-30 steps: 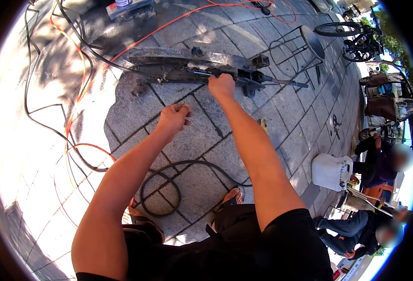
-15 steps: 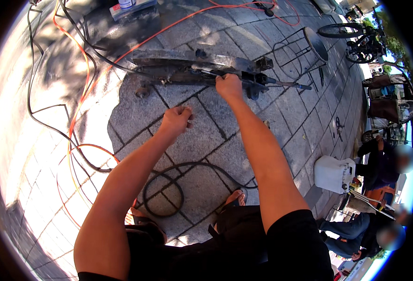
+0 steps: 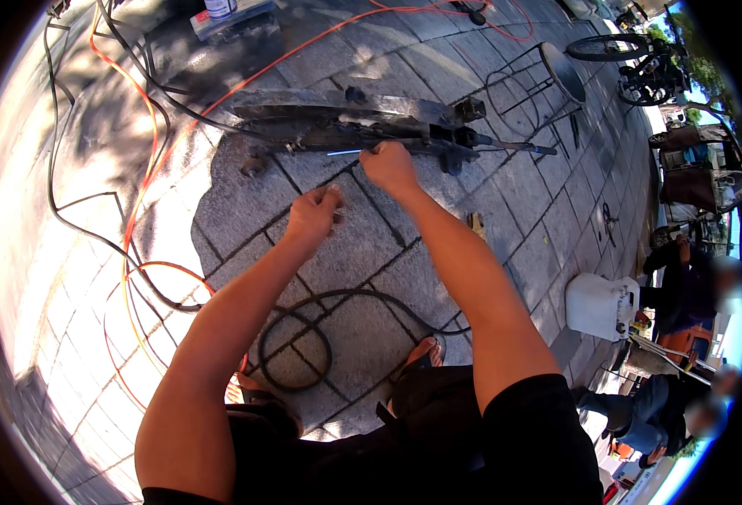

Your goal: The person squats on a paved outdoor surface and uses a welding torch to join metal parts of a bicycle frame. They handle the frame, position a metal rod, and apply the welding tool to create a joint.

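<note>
Because I watch from far off through the head camera, I take the frame [image 3: 388, 108] as my landmark: it lies lengthwise on the paving, ahead of both hands. To its left, a cable [image 3: 221, 124] runs in toward its end, and beyond its far side sits a box [image 3: 232, 23].

My left hand [image 3: 310, 220] hangs on the near side of the frame, apart from it. Its fingers curl loosely, the thumb close to the forefinger; I cannot tell whether anything is pinched there. It is about where it was half a second ago. Nearer me than that hand, a black hose [image 3: 346, 293] loops over the paving.

Next comes the rod [image 3: 343, 153], thin and bright, and this is what changes. A moment ago it lay across the frame's middle; now it shows along the near edge, pointing left. I cannot tell whether it touches the metal. My right hand [image 3: 386, 166] has shifted left with it, and its fingers are closed on the rod's right end. I judge that the rod is out from the gap between the frame's beams, so the work there seems interrupted for now, though the grip looks secure.

Off the frame's right end juts a bar [image 3: 518, 149], and past that stands a stool [image 3: 563, 74].
</note>
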